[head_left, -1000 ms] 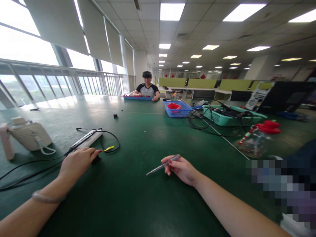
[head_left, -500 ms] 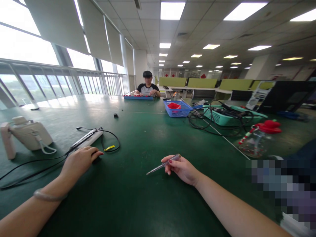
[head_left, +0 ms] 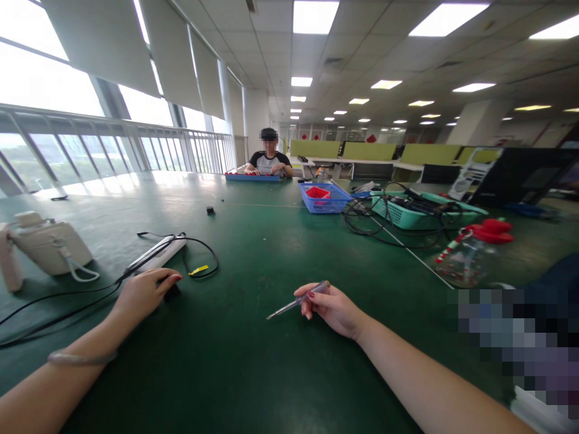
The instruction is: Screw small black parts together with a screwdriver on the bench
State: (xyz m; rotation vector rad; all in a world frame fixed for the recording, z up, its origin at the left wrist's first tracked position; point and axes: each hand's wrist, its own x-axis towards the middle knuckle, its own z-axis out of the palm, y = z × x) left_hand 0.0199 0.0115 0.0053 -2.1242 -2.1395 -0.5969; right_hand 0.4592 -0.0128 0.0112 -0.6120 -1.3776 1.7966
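Observation:
My left hand (head_left: 140, 295) hovers palm down by the white power strip (head_left: 158, 253), fingers loosely bent and apart, and its thumb reaches over a small black block (head_left: 172, 293). Part of that block is hidden by the hand, and whether they touch I cannot tell. In front of me, my right hand (head_left: 332, 307) is closed around the clear handle of a screwdriver (head_left: 289, 307). The metal shaft points left and slightly down, its tip just above or on the green tabletop (head_left: 253, 374).
A black cable with a yellow tag (head_left: 199, 270) loops by the strip. At left stands a beige bottle (head_left: 56, 244). Further back are a blue basket (head_left: 325, 205), a green basket (head_left: 398, 217) with cables and a red-lidded jar (head_left: 470, 259). A person (head_left: 270, 160) sits opposite.
My left hand has shifted a little left, showing more of the black block under it. My right hand keeps the screwdriver in the same pose. The view has drifted slightly.

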